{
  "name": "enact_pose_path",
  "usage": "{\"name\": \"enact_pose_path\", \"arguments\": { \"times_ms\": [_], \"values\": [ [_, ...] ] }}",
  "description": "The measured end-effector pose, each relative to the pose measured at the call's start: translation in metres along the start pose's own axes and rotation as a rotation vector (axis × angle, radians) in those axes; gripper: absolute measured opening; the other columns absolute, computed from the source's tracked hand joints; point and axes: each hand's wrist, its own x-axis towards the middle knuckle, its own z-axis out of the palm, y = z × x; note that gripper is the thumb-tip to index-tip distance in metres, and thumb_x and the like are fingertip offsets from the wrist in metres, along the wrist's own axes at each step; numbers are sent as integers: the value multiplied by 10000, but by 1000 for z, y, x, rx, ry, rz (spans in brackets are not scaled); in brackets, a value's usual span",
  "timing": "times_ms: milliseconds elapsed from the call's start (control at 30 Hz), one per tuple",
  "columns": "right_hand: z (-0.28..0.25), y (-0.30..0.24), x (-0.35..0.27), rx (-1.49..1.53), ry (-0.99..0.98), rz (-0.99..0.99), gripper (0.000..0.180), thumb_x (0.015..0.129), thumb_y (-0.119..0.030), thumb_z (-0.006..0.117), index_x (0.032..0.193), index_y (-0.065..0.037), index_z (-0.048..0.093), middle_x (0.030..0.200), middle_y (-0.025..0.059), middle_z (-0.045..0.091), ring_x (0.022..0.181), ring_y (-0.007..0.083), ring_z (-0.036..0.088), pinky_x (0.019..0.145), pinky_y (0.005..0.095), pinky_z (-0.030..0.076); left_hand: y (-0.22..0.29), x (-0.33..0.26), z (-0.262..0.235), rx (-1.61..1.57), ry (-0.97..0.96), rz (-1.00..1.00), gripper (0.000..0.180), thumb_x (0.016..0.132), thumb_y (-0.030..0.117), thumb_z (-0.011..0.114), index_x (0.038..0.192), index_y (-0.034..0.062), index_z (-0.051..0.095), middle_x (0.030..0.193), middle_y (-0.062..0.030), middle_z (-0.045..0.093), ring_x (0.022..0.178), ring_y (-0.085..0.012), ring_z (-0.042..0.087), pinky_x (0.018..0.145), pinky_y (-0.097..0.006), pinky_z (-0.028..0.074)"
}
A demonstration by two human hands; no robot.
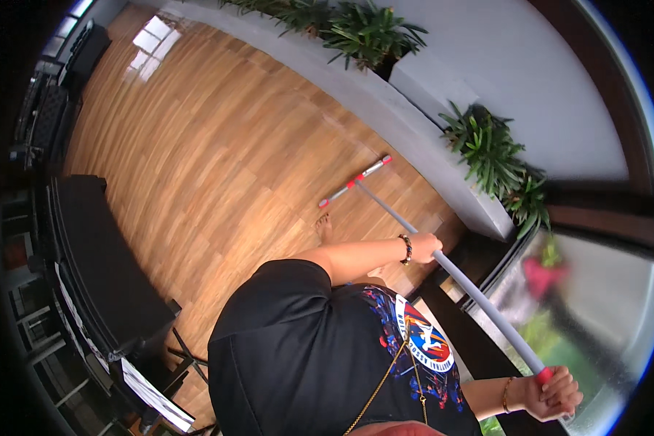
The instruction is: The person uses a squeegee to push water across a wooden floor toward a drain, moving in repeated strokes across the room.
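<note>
Watch those toes! Your bare foot [324, 227] sits just beside the near end of the mop head [356, 182], out ahead of your left fingers, and any pull back toward you could rap it. The far end of that mop head points toward the low grey planter wall [443, 156], so a push too far that way might bump the wall and twist the handle [487, 310] in your grasp. And up top, a glass pane [596, 312] lies beyond your right fingers; swing that upper end carelessly and the handle could knock it (glass rarely forgives). The floor [218, 145] shines, too; if it happens to be slick, your footing could go with a hard shove.

Now the grasp itself! Your left hand [426, 247] is clenched around the handle part-way along, knuckles toward the view, and your right hand [554, 393] closes round the upper end, fingers curled right beside the red collar [543, 375]. Neither hand is released; the mop [450, 269] runs through both. From your left fingers it slants away, down and forward, to the mop head resting, it seems, on the boards; from those same fingers back to your right ones, the handle rises on a long diagonal, with just a short tip showing past your right palm.
</note>
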Motion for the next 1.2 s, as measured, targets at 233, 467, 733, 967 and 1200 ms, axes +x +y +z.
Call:
{"name": "enact_pose_path", "arguments": {
  "times_ms": [233, 467, 733, 967, 1200],
  "values": [
    [135, 152, -35, 18, -52, 31, 375, 946, -265, 494, 637, -134, 328, 514, -42, 301, 417, 51, 288, 440, 202, 274, -149, -32, -174, 278, 80, -314, 106, 689, 209, 614, 708, 109, 646, 837, -99, 619, 881, -319, 567, 740, -506, 424],
    [267, 273, -59, 70, -128, 68, 359, 945, -256, 498, 658, -124, 328, 517, -45, 307, 416, 60, 285, 430, 212, 266, -233, -87, -321, 264, 378, -470, 173, 795, 209, 587, 655, 108, 597, 811, -82, 571, 907, -283, 536, 781, -458, 373],
    [389, 413, -68, 121, -170, 217, 314, 934, -223, 497, 673, -123, 354, 509, -39, 303, 416, 61, 290, 444, 211, 293, -366, -116, -471, 313, 486, -505, 175, 810, 201, 574, 657, 114, 578, 824, -61, 566, 904, -285, 525, 826, -463, 340],
    [514, 553, -72, 164, -251, 327, 293, 899, -183, 510, 663, -109, 354, 505, -9, 360, 402, 90, 343, 434, 231, 327, -488, -143, -638, 266, 357, -615, 159, 840, 228, 565, 760, 107, 631, 919, -76, 582, 1021, -287, 492, 922, -508, 289],
    [654, 676, -64, 206, -387, 373, 270, 895, -169, 516, 678, -100, 370, 517, 7, 395, 408, 106, 384, 447, 255, 358, -602, -162, -795, 312, 315, -633, 144, 840, 203, 582, 726, 128, 629, 913, -72, 579, 985, -295, 507, 875, -515, 315]
  ]
}}
